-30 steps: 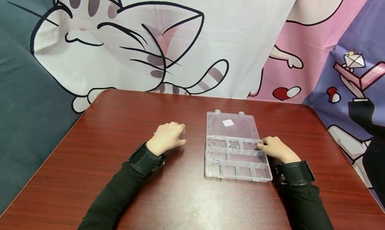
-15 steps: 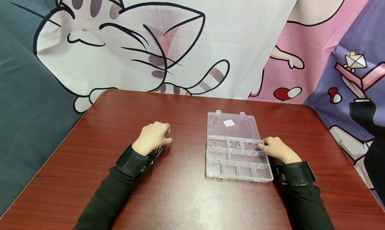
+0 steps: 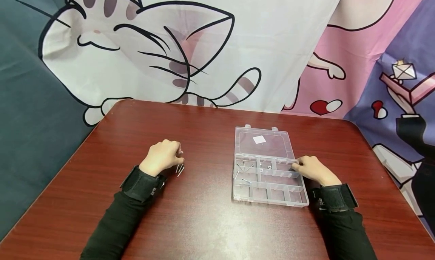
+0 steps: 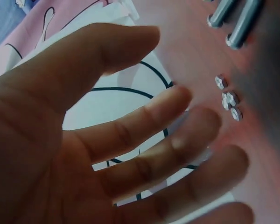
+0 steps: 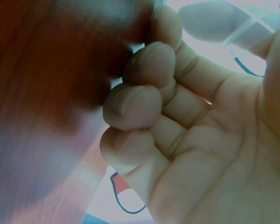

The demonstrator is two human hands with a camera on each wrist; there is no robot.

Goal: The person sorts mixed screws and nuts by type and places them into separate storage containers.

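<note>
The left hand (image 3: 161,156), fingers spread, hovers near faceted metal nuts (image 4: 232,98) and smooth rods (image 4: 245,23). The right hand (image 3: 314,170) pinches the clear plastic box (image 3: 270,203).

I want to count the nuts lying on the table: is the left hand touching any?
Apart: in the left wrist view, tabletop shows between the left hand and the nuts.

1. Left sleeve (image 3: 108,224) and right sleeve (image 3: 350,233): long, plain, very dark, near black with a greenish cast; soft creases.
2. Left wristband (image 3: 140,184): broad, black, strap-like; small pale detail along inner edge, too small to read.
3. Right wristband (image 3: 336,197): matching, broad and black; pale fitting on inner side.
4. Left hand (image 3: 161,156), right hand (image 3: 314,170): bare, fingertips rounded.
</note>
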